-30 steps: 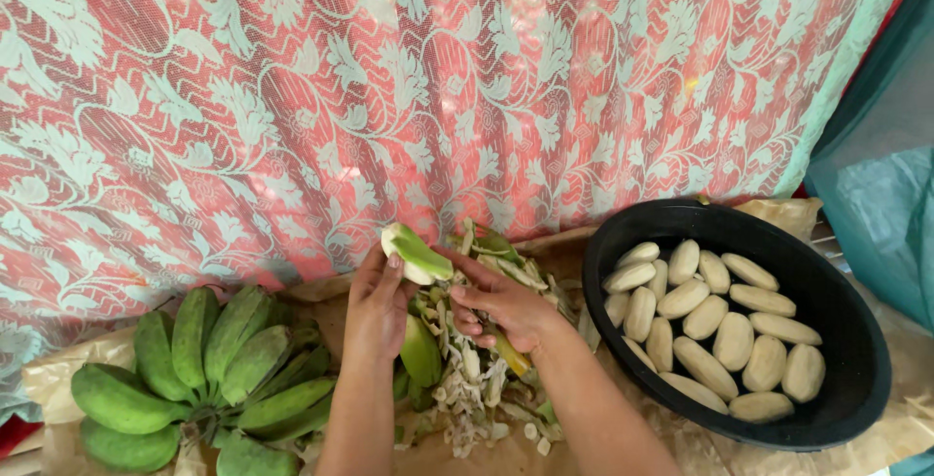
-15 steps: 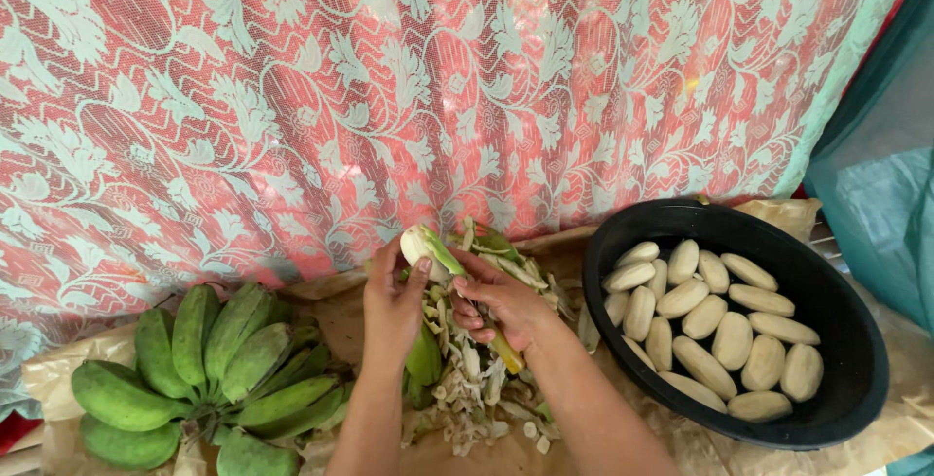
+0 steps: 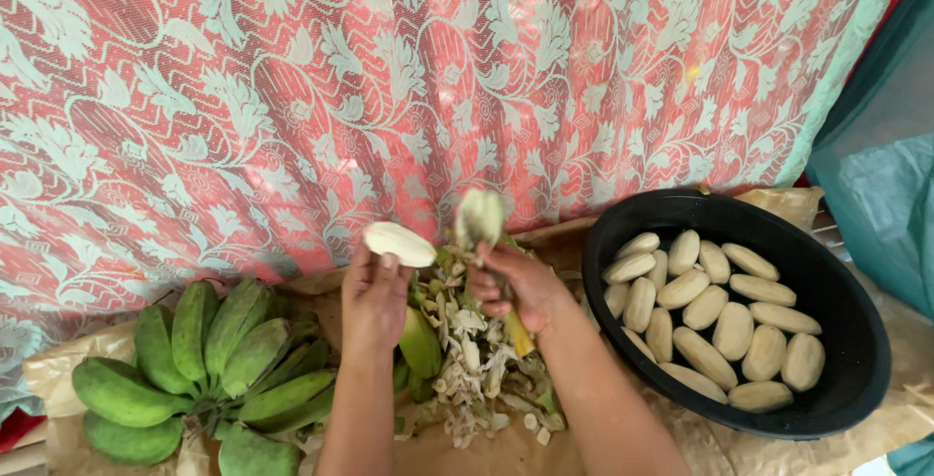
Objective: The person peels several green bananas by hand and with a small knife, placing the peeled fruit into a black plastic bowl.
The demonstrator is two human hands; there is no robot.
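My left hand holds a pale peeled banana by its end, raised above a heap of peelings. My right hand is closed on a strip of green banana peel, blurred, and on a yellow-handled knife pointing down along my wrist. A hand of unpeeled green bananas lies to the left of my left arm. A black oval basin to the right holds several peeled bananas.
A red and white lace-patterned curtain hangs right behind everything. Brown paper covers the surface. Teal fabric hangs at the far right, beside the basin.
The banana in my left hand was part green and is now bare and pale. My right hand has pulled the green peel off and lifted it up to the right.
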